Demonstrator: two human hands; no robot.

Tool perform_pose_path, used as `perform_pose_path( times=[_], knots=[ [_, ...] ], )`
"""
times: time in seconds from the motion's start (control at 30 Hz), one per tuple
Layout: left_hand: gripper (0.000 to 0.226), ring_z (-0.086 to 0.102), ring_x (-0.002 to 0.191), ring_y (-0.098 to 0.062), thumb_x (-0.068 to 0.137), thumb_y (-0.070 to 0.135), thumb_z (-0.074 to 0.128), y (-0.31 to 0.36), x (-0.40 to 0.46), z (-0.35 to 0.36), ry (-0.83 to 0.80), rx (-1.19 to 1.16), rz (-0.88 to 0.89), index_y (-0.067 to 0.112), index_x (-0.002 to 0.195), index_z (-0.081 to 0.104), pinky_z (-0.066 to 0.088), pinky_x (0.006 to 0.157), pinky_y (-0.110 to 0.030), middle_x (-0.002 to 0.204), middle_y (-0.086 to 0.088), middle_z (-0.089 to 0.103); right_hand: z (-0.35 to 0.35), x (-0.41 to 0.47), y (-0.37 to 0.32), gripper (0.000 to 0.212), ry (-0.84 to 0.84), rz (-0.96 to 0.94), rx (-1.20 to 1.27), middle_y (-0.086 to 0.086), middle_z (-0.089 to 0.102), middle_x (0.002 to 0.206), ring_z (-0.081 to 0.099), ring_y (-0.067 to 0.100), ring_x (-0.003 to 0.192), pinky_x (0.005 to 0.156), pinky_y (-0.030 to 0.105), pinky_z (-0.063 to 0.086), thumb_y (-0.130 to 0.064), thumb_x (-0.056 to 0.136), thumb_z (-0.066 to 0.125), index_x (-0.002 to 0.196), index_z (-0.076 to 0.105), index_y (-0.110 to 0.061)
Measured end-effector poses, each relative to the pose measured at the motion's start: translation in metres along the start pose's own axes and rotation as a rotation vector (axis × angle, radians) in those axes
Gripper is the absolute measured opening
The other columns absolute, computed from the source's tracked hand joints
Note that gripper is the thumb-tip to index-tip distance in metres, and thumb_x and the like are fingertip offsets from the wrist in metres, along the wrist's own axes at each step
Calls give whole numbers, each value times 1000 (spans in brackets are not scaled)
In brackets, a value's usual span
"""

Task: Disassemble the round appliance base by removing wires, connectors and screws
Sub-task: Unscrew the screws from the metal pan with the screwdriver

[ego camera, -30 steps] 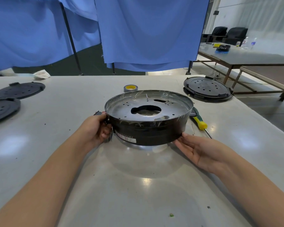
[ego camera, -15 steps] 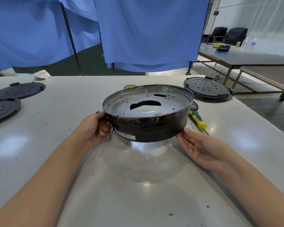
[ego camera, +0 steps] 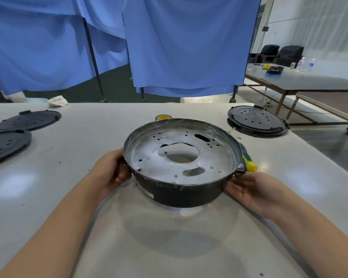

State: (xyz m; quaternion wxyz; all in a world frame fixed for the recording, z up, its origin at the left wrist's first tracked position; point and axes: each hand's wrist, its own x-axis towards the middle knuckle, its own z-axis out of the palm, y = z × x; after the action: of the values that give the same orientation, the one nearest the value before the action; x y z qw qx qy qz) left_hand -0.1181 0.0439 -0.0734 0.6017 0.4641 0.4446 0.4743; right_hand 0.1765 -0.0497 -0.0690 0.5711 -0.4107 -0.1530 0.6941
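The round appliance base is a shallow black drum with a silvery perforated inner plate and a large centre hole. It is lifted off the table and tilted, its open face toward me. My left hand grips a small handle on its left side, fingers curled round it. My right hand supports the lower right side with fingers nearly straight, palm up. A white label shows on the front wall. No wires or screws are plainly visible.
A yellow-and-green screwdriver lies just behind the base on the right. A roll of tape sits behind it. Black round covers lie at far left and far right of the grey table.
The base has risen off the table and tipped its open face toward me. Both hands stayed on its sides and moved up with it.
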Motion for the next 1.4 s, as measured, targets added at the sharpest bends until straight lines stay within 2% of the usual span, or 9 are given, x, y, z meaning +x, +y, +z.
perform_pose_path(
  times=[0.2,0.37,0.5,0.63,0.8,0.97,1.1,1.27,1.4],
  knots=[
    [47,22,29,-11,82,4,34,4,-1,-10,37,-13,9,15,37,40,18,37,-19,31,-1,30,3,15,3,26,46,-160,-363,8,75,72,72,15,63,55,20,57,9,92,46,84,70,1],
    [42,21,27,-12,79,-1,33,6,2,-15,112,-96,42,11,40,37,16,37,-17,30,-2,25,8,30,3,21,-1,-603,-1394,-25,66,89,59,-13,79,68,0,42,-12,94,56,97,66,-30],
    [56,22,25,-10,82,0,32,9,3,-17,129,-176,54,17,29,40,11,39,-19,30,0,30,23,48,14,28,-270,-788,-1752,-2,58,124,50,0,107,85,-5,26,-18,94,54,120,60,-19],
    [49,23,25,-8,89,4,35,12,6,-20,167,-256,51,13,41,41,11,36,-16,35,1,34,51,64,28,25,-399,-845,-1797,6,62,119,54,18,108,95,19,43,-20,93,54,115,63,-11],
    [37,22,24,-8,92,6,36,13,8,-21,214,-282,48,13,56,32,12,33,-12,35,0,34,81,75,35,42,-467,-1002,-1668,-5,43,130,31,-2,121,101,-6,6,-9,94,52,136,47,-10],
    [39,22,23,-7,92,6,36,15,9,-22,230,-330,59,13,53,32,12,33,-10,35,1,33,89,84,41,44,-464,-933,-1621,8,38,148,32,16,138,116,18,16,-6,98,46,141,38,-5],
    [36,23,24,-6,93,8,36,15,11,-24,237,-335,56,13,57,33,13,30,-10,36,1,34,88,87,42,38,-409,-864,-1592,-1,42,131,37,8,117,96,-6,19,-1,98,43,136,43,1],
    [34,24,24,-6,92,6,34,14,12,-25,242,-326,62,12,58,36,14,29,-10,36,1,37,74,90,40,18,-249,-790,-1787,14,59,88,54,23,88,79,24,45,-3,93,45,82,59,-3],
    [34,23,24,-6,91,5,34,14,13,-26,255,-325,63,12,57,35,13,31,-9,36,1,36,61,84,35,11,-187,-894,-1739,11,58,93,50,21,86,80,30,45,1,88,48,86,55,-7]
  ],
)
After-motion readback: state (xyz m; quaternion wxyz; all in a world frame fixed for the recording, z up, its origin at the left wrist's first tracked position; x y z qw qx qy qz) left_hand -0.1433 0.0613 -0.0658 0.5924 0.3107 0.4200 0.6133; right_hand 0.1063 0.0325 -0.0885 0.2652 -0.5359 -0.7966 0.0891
